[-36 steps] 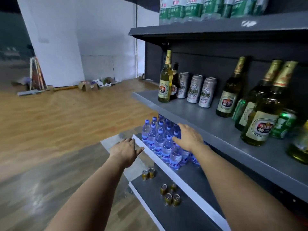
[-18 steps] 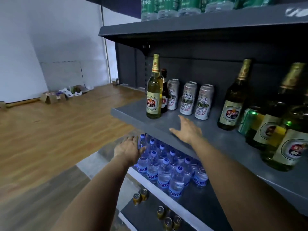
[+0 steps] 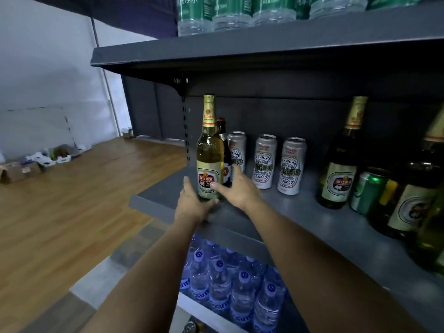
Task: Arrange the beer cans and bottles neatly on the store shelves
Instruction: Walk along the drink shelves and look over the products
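Bare shelf surface point(image 3: 276, 212) open along the front edge, right of the clear gold-capped bottle point(image 3: 209, 162) and in front of the three silver cans point(image 3: 266, 162). Narrow gaps only between those cans. Dark bottle point(image 3: 224, 152) crowded just behind the clear one, touching or nearly so. Left hand point(image 3: 192, 205) and right hand point(image 3: 237, 188) closing off both flanks of the clear bottle's base. Right end blocked by a green bottle point(image 3: 340, 169), a green can point(image 3: 367, 192) and more bottles packed close. Overhead limited by the upper shelf point(image 3: 264, 51). Below, water bottles point(image 3: 230, 284) packed tight.
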### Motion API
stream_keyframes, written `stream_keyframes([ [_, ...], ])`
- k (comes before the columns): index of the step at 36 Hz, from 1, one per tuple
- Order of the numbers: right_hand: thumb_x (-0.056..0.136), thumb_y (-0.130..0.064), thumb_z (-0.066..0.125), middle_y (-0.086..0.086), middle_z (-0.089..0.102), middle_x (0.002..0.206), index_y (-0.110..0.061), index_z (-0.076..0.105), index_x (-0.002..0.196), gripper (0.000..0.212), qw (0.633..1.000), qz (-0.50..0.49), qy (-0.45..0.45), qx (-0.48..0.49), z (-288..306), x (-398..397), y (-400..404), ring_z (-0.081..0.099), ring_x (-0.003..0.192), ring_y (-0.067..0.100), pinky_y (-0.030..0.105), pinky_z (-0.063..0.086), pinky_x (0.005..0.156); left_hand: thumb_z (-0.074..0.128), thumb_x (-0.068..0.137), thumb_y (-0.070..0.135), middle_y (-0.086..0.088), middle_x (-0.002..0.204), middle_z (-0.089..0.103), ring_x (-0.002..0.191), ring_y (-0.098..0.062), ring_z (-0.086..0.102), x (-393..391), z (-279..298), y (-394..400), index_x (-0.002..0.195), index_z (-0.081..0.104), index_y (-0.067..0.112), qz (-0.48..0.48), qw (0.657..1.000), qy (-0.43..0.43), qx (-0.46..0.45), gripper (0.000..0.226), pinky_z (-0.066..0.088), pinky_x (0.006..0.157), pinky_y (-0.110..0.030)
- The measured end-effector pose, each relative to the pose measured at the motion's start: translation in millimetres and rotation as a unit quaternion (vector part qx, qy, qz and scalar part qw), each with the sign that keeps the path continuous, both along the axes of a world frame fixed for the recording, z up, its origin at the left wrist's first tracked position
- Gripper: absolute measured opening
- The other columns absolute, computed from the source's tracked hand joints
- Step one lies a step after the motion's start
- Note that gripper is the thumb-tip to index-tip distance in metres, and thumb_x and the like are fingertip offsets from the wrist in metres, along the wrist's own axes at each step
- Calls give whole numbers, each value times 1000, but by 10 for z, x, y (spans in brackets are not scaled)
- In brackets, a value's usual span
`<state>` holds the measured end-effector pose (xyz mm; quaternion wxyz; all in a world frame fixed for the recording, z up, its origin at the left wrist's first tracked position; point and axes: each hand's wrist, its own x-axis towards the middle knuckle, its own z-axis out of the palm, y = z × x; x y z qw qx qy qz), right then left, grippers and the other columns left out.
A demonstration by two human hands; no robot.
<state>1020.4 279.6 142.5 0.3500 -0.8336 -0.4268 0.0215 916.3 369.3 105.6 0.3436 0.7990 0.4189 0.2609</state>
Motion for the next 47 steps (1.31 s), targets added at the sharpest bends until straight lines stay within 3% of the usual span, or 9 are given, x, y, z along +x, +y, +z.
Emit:
stream_keyframes([
  [7,75,-64,68,-2,55,135,-21,26,143,91,992,-84,58,70,45,-128,407,55,121,25,40,48,92,82,67,38,-14,141,44,124,-33,48,211,-60,334,150,10,16,-94,995,-11,-17,112,41,101,-45],
  [12,72,-58,73,1,53,132,-21,32,138,87,987,-128,52,87,-62,-254,603,54,120,24,37,45,91,63,87,28,-16,112,59,95,-33,56,266,-57,341,125,30,9,-81,996,-40,-1,53,40,75,-35],
  [16,71,-55,76,3,55,128,-17,34,132,83,978,-172,42,111,-68,-288,642,56,116,26,37,46,88,57,90,35,-7,95,57,86,-28,54,250,-7,298,110,32,16,-66,997,-21,35,37,41,72,-35],
  [20,72,-58,73,2,57,125,-19,35,127,77,972,-209,7,110,-79,-238,521,57,113,27,36,45,83,56,90,36,-11,107,61,98,-34,59,289,-39,186,118,35,15,-95,994,-32,54,41,47,78,-40],
  [24,75,-57,71,0,59,124,-21,36,127,73,965,-241,-6,101,-68,-96,296,58,113,27,33,40,78,59,88,34,-12,114,61,101,-36,59,474,-34,26,122,35,11,-141,988,-43,52,47,44,75,-38],
  [31,77,-52,72,4,61,122,-16,37,125,69,946,-301,18,115,-72,214,-29,57,112,30,36,43,81,57,90,26,-17,117,60,105,-37,58,889,-18,-222,119,36,7,-227,972,-48,19,40,43,77,-40],
  [38,78,-46,74,4,60,117,-17,38,117,60,942,-313,19,119,-68,424,-113,58,109,29,38,44,84,66,81,19,-11,123,56,113,-31,56,1082,-99,-270,128,36,14,-260,964,-51,-15,56,48,91,-44],
  [44,75,-48,76,4,55,128,-18,36,130,74,941,-310,7,137,-131,436,-113,53,117,29,39,44,88,61,76,9,-2,118,53,111,-24,51,905,-11,15,122,45,16,-98,985,-131,62,49,47,86,-42],
  [47,78,-51,69,9,51,131,-11,40,137,78,893,-377,-149,195,-174,333,-67,44,122,29,42,37,95,61,75,5,-8,113,53,111,-28,49,800,35,226,117,48,11,-17,978,-190,84,45,45,84,-45],
])
